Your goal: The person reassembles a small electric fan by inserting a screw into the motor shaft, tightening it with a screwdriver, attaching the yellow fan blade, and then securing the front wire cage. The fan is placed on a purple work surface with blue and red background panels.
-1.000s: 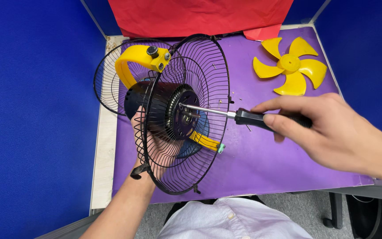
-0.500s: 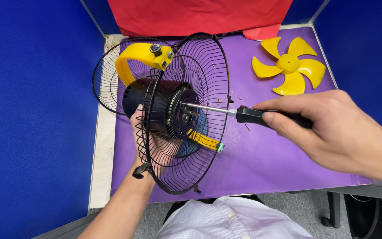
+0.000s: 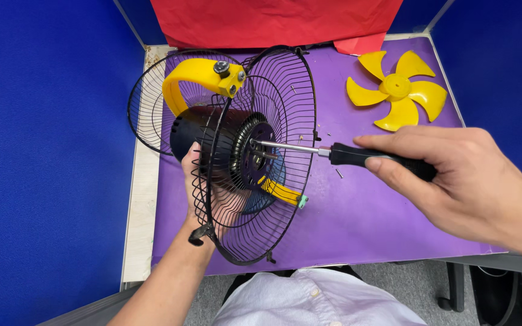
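The black fan motor, inside its wire guard, is gripped from below by the left hand above the purple mat. A black-handled screwdriver is clasped in the right hand, its tip at the motor's face. Farther off, a yellow fan blade is seen on the mat.

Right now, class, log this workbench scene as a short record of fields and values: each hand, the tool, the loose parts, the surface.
left hand: grips black motor housing behind wire guard
right hand: holds screwdriver, tip at the motor face
fan blade: yellow, lying loose, far right
second guard: lying behind the motor
yellow bracket: on top of motor
surface: purple mat
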